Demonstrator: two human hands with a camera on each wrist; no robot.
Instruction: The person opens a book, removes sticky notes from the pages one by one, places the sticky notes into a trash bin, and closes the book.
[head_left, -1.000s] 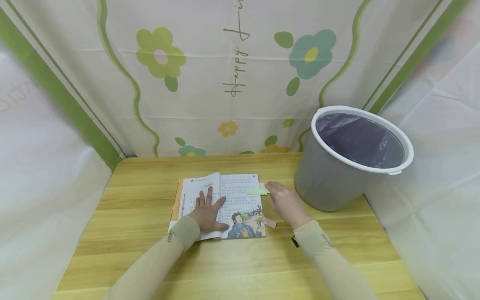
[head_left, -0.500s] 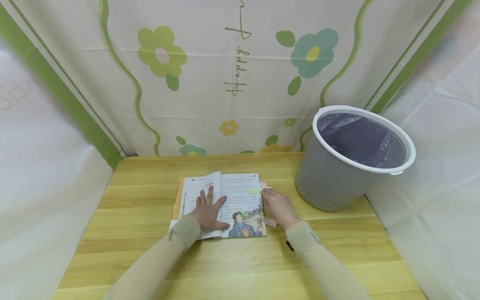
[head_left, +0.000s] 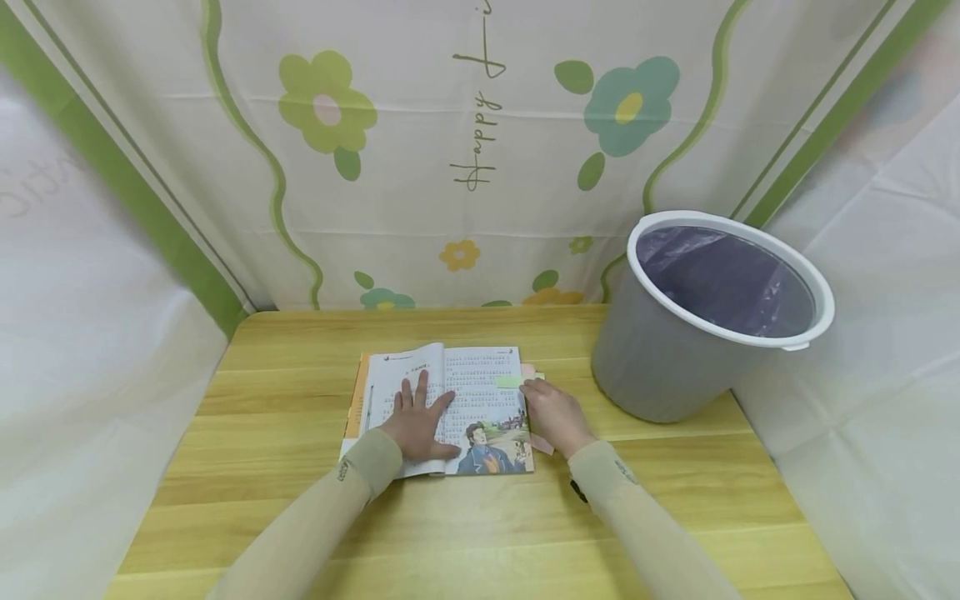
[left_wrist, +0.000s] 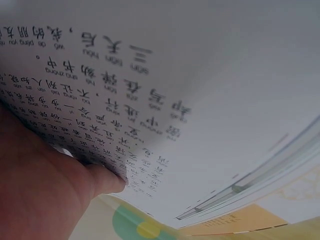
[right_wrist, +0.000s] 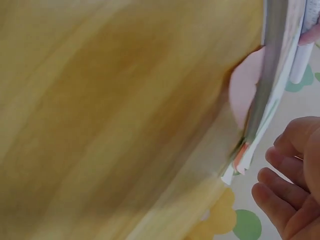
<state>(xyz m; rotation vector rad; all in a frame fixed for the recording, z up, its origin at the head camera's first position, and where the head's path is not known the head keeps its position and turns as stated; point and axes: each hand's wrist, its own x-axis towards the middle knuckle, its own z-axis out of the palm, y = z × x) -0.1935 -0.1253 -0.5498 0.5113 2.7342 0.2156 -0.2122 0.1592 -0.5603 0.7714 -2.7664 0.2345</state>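
Observation:
An open book [head_left: 480, 362] with printed pages and a picture of a figure in blue lies on the wooden table. My left hand [head_left: 418, 429], fingers spread, presses flat on its left page near the fold; in the left wrist view a finger [left_wrist: 107, 179] rests against the text. At the right page edge my right hand [head_left: 558, 417] pinches the outer end of a green sticky tab [head_left: 508, 382] with curled fingers. That end is hidden under the fingertips. A pink sticky tab [head_left: 542, 445] sticks out lower on that edge, another pink tab [head_left: 528, 369] near the top.
A grey bin [head_left: 652, 367] with a white rim and dark liner stands at the table's back right. Behind the wooden table [head_left: 300, 333] hangs a flowered white cloth [head_left: 420, 208]. White sheets close off both sides.
My right hand has moved left and slightly down to the page edge, covering the green tab's outer end. My left hand holds its place on the left page.

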